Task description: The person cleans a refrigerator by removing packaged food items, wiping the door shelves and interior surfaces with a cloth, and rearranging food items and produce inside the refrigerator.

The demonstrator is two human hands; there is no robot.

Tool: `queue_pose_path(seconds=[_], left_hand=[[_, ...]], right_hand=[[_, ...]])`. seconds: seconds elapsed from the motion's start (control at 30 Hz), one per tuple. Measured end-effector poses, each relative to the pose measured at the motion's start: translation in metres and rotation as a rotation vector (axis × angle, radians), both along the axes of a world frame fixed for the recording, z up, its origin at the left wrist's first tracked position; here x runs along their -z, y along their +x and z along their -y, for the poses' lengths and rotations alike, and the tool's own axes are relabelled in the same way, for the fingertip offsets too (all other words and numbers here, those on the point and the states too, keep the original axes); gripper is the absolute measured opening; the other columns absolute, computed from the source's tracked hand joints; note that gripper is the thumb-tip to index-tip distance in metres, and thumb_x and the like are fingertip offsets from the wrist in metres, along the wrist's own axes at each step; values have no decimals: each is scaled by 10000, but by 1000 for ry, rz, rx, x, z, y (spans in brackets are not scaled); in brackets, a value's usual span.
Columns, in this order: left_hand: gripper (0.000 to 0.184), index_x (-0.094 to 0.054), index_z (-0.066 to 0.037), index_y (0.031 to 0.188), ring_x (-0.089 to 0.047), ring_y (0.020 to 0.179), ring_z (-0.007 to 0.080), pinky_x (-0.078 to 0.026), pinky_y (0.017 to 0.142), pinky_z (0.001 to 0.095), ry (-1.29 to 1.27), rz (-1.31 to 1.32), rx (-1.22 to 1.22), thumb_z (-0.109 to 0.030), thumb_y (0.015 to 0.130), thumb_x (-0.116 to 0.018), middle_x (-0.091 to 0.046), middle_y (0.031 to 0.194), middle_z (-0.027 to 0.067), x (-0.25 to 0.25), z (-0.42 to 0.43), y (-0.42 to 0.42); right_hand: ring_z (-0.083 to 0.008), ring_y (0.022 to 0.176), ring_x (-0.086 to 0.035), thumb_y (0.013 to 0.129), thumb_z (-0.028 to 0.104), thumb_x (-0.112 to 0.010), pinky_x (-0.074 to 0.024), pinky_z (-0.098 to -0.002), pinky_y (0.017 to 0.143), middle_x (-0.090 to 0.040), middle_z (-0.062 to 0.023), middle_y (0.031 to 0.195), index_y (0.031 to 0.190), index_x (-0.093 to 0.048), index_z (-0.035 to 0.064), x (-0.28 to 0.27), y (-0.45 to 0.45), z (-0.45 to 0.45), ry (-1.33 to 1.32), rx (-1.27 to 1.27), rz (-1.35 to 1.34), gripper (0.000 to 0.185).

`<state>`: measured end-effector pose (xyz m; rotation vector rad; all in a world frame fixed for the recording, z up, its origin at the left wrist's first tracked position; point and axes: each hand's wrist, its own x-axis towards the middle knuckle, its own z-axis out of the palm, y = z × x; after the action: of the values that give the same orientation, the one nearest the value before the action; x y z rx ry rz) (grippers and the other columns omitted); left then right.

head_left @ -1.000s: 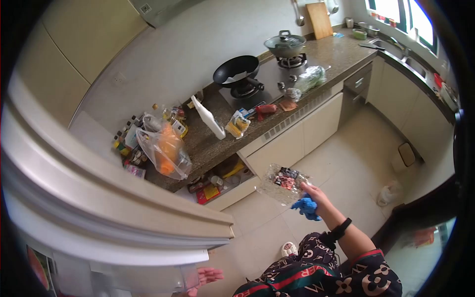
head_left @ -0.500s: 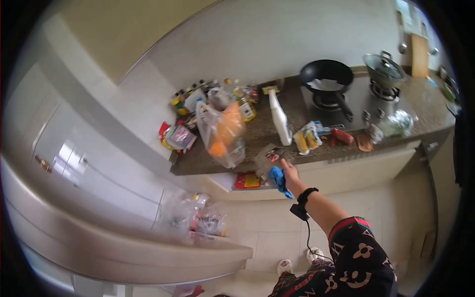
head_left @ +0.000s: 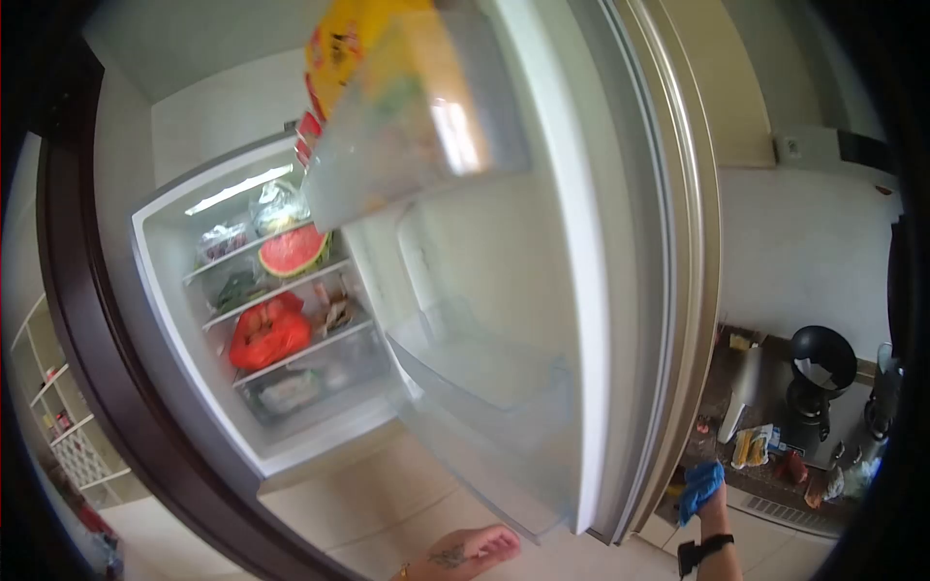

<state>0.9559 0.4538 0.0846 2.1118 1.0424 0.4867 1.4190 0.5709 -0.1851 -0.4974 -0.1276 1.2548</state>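
Observation:
An open fridge door (head_left: 523, 261) fills the middle of the head view, with clear plastic door bins (head_left: 475, 387) on its inner side. My left hand (head_left: 475, 550) is low in the view, by the door's lower edge. Its fingers are loosely bent, and I see nothing in them. My right hand (head_left: 714, 508) is at the lower right, beyond the door, closed on a blue cloth (head_left: 699, 486) at the counter's front edge. Inside the fridge (head_left: 184, 387) are a cut watermelon (head_left: 293, 252), a red plastic bag (head_left: 271, 331) and several other wrapped items.
On the counter at right are a black wok (head_left: 823, 358), a white bottle (head_left: 733, 421) and a yellow-and-white packet (head_left: 754, 446). A dark door frame (head_left: 82, 242) and a shelf unit (head_left: 58, 416) stand at left. A yellow package (head_left: 354, 48) sits in the upper door bin.
My view has swung left from the counter to the open fridge. My left hand has come into view. The blue cloth is still in my right hand, which now appears farther right.

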Motion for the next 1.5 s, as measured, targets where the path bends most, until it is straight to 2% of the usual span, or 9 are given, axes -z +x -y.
queue_pose_path(seconds=[0.17, 0.23, 0.37, 0.57, 0.83, 0.97, 1.17, 1.33, 1.5], left_hand=[[274, -529, 16, 1114, -620, 905, 224, -487, 808, 336, 117, 222, 164, -156, 902, -551, -628, 976, 134, -74, -22, -37], [203, -531, 16, 1090, -625, 920, 205, -479, 852, 331, 334, 262, 186, -95, 934, -462, -617, 1010, 123, -134, -16, -56], [239, -506, -27, 1117, -586, 933, 156, -465, 838, 284, 468, 705, 261, -93, 894, -564, -589, 1030, 84, -208, -66, -102], [643, -368, -15, 1296, -457, 1170, 265, -409, 931, 337, 971, 766, -182, -322, 815, -664, -477, 1242, 179, -333, -151, -127], [1020, -215, 34, 1400, -204, 1362, 300, -152, 1093, 365, 621, 573, -197, -526, 700, -702, -285, 1424, 235, -389, -190, -111], [874, -367, 8, 1332, -321, 1294, 277, -213, 1064, 356, 619, 493, -126, -512, 713, -699, -422, 1333, 190, -404, -212, -116], [469, -614, -52, 1026, -512, 1016, 183, -359, 901, 321, 675, 453, 0, -407, 738, -717, -608, 1024, 92, -412, -204, -114], [221, -631, -52, 808, -524, 682, 94, -399, 600, 255, 742, 511, -20, -248, 766, -724, -614, 776, 6, -420, -204, -108], [233, -620, -43, 786, -529, 672, 111, -439, 638, 255, 988, 756, -124, -255, 775, -718, -590, 747, 6, -422, -225, -94]], right_hand=[[-259, 546, -621, 938, 435, -422, -509, -341, 482, -653, -52, 697, 957, -615, 75, -104, -31, 75, 82, -77, 71, 409], [-189, 512, -588, 950, 424, -406, -494, -336, 476, -608, -38, 642, 994, -598, 66, -113, -37, 87, 187, 36, 148, 409], [-133, 530, -529, 955, 390, -420, -460, -276, 497, -530, -5, 626, 1017, -567, 54, -176, -81, 135, 315, 282, 232, 372], [-175, 530, -529, 957, 331, -440, -469, -290, 484, -518, -54, 633, 1077, -494, 14, -238, -131, 180, 468, 419, 561, 343], [-102, 576, -517, 767, 316, -687, -401, -221, 526, -528, -35, 621, 1150, -465, -22, -373, -240, 218, 425, 485, 1278, 557], [-75, 582, -518, 709, 328, -727, -392, -193, 554, -528, -16, 612, 1272, -426, -11, -454, -261, 229, 404, 523, 1456, 723], [-74, 692, -542, 774, 342, -675, -444, -192, 639, -581, -39, 835, 1266, -481, -10, -602, -253, 199, 192, 772, 1873, 635], [-99, 768, -550, 784, 357, -670, -450, -186, 648, -568, -96, 906, 1196, -534, -28, -647, -266, 161, 113, 722, 1869, 580], [-127, 768, -608, 762, 363, -708, -481, -184, 705, -634, -110, 941, 1086, -592, -37, -673, -273, 142, -38, 590, 1891, 527]])
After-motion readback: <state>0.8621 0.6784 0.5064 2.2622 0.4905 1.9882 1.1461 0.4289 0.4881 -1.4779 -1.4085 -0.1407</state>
